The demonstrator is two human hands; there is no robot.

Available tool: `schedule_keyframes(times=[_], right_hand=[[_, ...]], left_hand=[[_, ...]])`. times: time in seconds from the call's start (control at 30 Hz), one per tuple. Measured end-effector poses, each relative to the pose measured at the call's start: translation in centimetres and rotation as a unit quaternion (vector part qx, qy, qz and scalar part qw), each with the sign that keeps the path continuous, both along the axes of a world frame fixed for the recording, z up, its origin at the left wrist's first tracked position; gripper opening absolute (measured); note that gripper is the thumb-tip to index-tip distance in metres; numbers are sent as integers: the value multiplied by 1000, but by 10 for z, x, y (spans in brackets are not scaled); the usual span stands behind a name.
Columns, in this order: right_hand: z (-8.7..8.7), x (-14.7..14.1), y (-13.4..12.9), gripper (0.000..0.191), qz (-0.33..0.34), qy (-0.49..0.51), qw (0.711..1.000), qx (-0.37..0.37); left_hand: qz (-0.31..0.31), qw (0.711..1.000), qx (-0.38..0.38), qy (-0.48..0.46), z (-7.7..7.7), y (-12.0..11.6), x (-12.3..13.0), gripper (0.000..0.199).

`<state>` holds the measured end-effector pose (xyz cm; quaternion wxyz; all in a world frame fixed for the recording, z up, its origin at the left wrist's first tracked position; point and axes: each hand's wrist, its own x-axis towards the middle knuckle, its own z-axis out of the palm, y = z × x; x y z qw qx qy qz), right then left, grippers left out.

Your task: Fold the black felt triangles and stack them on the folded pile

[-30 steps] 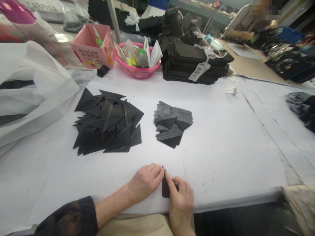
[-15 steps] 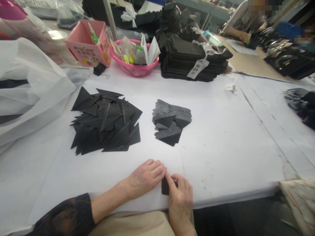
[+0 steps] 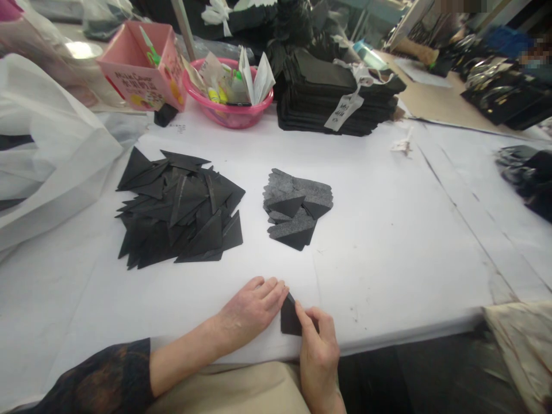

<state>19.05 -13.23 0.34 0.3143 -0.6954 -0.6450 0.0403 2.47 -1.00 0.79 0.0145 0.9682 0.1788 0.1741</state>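
A small black fabric piece [image 3: 290, 319] lies on the white table near its front edge, partly covered by my fingers. My left hand [image 3: 255, 305] comes in from the left, its fingers bent together and their tips pressing at the piece's upper corner. On the slanted right edge, my right hand [image 3: 319, 348] grips the piece between thumb and curled fingers. Just beyond the hands lies a small stack of grey-and-black pieces [image 3: 297, 187], fanned out. A larger heap of black triangular pieces [image 3: 185, 215] spreads to its left.
At the back stand a pink box [image 3: 138, 83] with green-handled snips, a pink basket [image 3: 224, 118] of papers and small bottles, and a tagged stack of black panels [image 3: 319, 92]. White sheeting [image 3: 56, 144] bunches at left. Another person's arm [image 3: 416, 52] shows at back right.
My right hand has slid slightly down and right along the piece, uncovering more of its slanted edge. My left hand stays at the corner. The whole view has shifted a little.
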Motion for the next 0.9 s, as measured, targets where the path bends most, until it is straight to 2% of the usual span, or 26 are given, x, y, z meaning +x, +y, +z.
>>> schedule_keyframes(times=[0.4,0.67,0.9], right_hand=[[5,2,-2,41,5,-19,1000,-10],[8,8,-5,38,-2,-113,991,-71],[16,9,-2,34,7,-114,989,-98]], left_hand=[[5,1000,-13,6,-1,-3,-1,37],[8,998,-36,-48,-2,-1,-6,32],[-3,998,-31,-56,-4,-1,-7,26]])
